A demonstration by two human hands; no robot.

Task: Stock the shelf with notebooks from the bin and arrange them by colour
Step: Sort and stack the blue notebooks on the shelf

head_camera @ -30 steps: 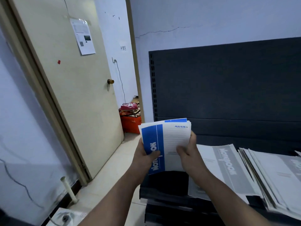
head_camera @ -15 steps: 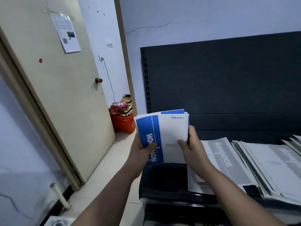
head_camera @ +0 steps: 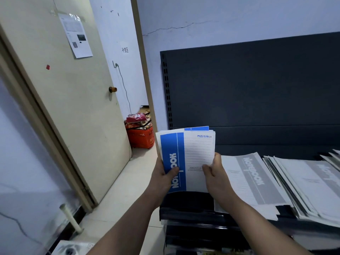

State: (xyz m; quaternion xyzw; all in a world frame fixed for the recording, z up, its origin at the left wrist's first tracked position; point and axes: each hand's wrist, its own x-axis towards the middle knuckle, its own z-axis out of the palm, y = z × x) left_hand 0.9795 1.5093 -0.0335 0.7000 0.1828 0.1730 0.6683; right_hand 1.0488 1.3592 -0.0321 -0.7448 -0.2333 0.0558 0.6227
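Observation:
A stack of blue-and-white notebooks (head_camera: 195,155) stands upright above the left end of the dark shelf (head_camera: 185,205). My left hand (head_camera: 163,177) grips its left edge with the thumb over the blue band. My right hand (head_camera: 215,173) holds its right edge, thumb on the front cover. Grey-and-white notebooks (head_camera: 252,181) lie flat on the shelf just right of my hands. More grey notebooks (head_camera: 303,184) lie fanned further right. The bin is out of view.
A dark back panel (head_camera: 257,85) rises behind the shelf. A beige door (head_camera: 60,100) stands open at the left. An orange basket (head_camera: 140,137) with packets sits on the floor past it. A white pipe (head_camera: 70,218) sticks up at the lower left.
The blue stack stays gripped in both hands and the grip has barely changed. The camera has shifted a little, so the shelf and door sit differently in view.

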